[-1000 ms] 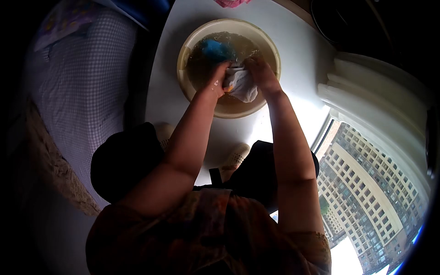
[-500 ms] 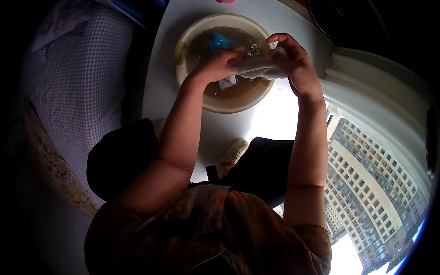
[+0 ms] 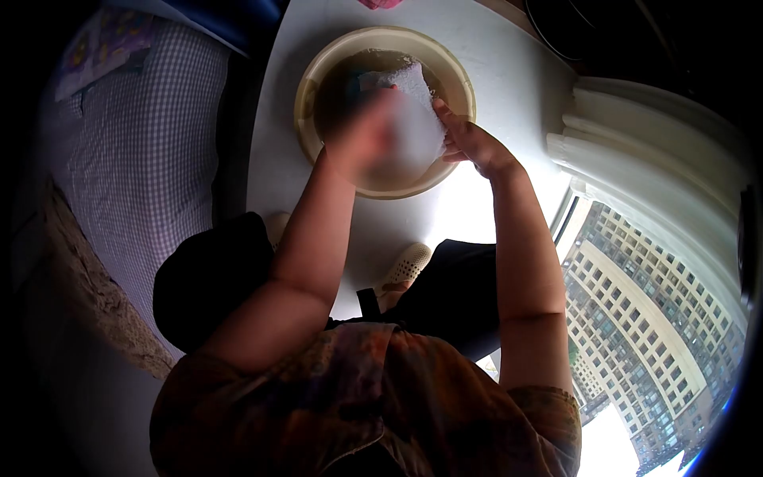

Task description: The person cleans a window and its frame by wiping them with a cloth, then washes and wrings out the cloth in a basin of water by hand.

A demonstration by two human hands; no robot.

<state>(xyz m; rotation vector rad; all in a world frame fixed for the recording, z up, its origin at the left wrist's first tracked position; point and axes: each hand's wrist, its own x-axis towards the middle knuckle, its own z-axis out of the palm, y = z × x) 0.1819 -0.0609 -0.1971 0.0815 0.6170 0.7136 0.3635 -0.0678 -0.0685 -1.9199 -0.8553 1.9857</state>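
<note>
A white cloth (image 3: 417, 131) hangs spread over the water in a cream basin (image 3: 463, 83), its lower left part blurred. My left hand (image 3: 362, 135) is against the cloth's left side, and motion smears its fingers. At the right side, my right hand (image 3: 474, 145) has its fingers on the cloth's edge, gripping it above the basin rim. Part of a bluish item (image 3: 369, 79) shows in the cloudy water behind the cloth. My left hand and the cloth hide much of the water.
The basin stands on a pale floor (image 3: 274, 151) in front of my feet, one in a cream perforated shoe (image 3: 411, 258). Checked fabric (image 3: 179, 119) covers something at the left. A pale curtain (image 3: 636, 135) and a window (image 3: 636, 310) are at the right. Something pink (image 3: 380, 3) lies beyond the basin.
The bunched cloth has been opened out into a broad sheet over the basin. My right hand has moved down and left, and my left hand has become blurred.
</note>
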